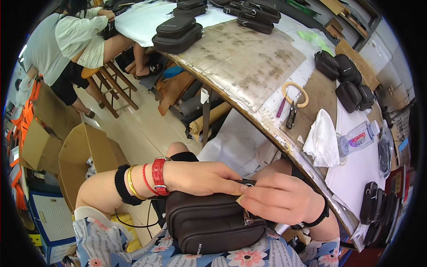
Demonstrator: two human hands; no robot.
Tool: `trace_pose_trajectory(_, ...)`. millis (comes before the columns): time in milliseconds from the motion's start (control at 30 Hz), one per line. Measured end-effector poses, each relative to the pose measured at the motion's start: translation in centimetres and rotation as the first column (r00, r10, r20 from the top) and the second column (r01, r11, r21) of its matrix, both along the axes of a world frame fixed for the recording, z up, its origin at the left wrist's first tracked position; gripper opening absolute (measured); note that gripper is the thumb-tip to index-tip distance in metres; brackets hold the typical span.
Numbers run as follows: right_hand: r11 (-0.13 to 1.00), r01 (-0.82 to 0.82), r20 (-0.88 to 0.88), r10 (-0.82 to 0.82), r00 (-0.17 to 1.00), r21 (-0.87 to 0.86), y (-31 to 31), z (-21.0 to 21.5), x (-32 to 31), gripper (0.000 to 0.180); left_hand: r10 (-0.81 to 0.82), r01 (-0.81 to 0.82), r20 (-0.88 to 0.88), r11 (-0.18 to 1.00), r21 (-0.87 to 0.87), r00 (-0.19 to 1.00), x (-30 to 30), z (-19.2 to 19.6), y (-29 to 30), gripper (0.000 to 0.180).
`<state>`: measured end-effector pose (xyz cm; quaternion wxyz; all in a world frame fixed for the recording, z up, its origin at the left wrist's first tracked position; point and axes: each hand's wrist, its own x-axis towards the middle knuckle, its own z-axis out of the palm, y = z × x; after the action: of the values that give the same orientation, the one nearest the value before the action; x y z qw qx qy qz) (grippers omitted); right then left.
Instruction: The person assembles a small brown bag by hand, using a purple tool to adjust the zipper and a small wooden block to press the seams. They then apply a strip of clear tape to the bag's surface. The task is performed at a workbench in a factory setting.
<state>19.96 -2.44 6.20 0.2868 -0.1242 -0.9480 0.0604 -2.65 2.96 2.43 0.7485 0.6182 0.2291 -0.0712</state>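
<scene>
A dark brown leather bag point(213, 222) with rounded corners lies across my lap. My left hand point(211, 178), closed, grips its far top edge, the thumb pointing toward a metal ring. My right hand point(284, 198) is pinched at the bag's right end, its fingertips meeting the left thumb. A small tan bit shows at these fingertips, too small to name. A metal zip pull point(252, 219) hangs below the right fingers. What the right fingers hold is mostly hidden.
The worktable point(249, 66) carries finished-looking bags point(178, 34), a tape ring point(295, 95), thread snips point(292, 115), a white cloth point(321, 140) and a clear bottle point(358, 139). Cardboard boxes point(89, 155) stand at left. Farther back, a person point(84, 35) sits on a wooden stool point(113, 89).
</scene>
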Motion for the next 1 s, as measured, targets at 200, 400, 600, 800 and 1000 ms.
trace_pose_trajectory(200, 0.997, -0.032, 0.202, 0.045, 0.978, -0.063, 1.0, 1.7, 1.8, 0.026, 0.058, -0.063, -0.046, 0.99, -0.124, 0.997, -0.2, -0.5, -0.4, 0.051)
trace_pose_trajectory(400, 0.912, 0.343, -0.047, -0.362, 0.931, -0.223, 1.0, 1.1, 2.6, 0.026, 0.084, -0.085, -0.012, 0.984, -0.155, 0.996, -1.0, 0.2, -0.5, 0.055)
trace_pose_trajectory(600, 0.922, 0.13, -0.124, -0.186, 0.975, -0.364, 0.9, 0.8, 1.0, 0.026, 0.095, -0.094, 0.009, 0.988, -0.123, 0.995, -1.4, -0.1, -0.7, 0.053)
trace_pose_trajectory(800, 0.967, -0.062, -0.089, 0.041, 0.995, -0.249, 1.1, 0.3, -0.5, 0.025, 0.009, -0.019, 0.121, 0.996, 0.084, 0.993, -1.9, 0.2, -1.0, 0.05)
trace_pose_trajectory(1000, 0.987, -0.057, 0.053, 0.066, 0.996, -0.147, 1.3, 2.0, 1.5, 0.028, -0.072, 0.072, -0.001, 0.991, 0.116, 0.997, -1.5, 1.9, -1.0, 0.051)
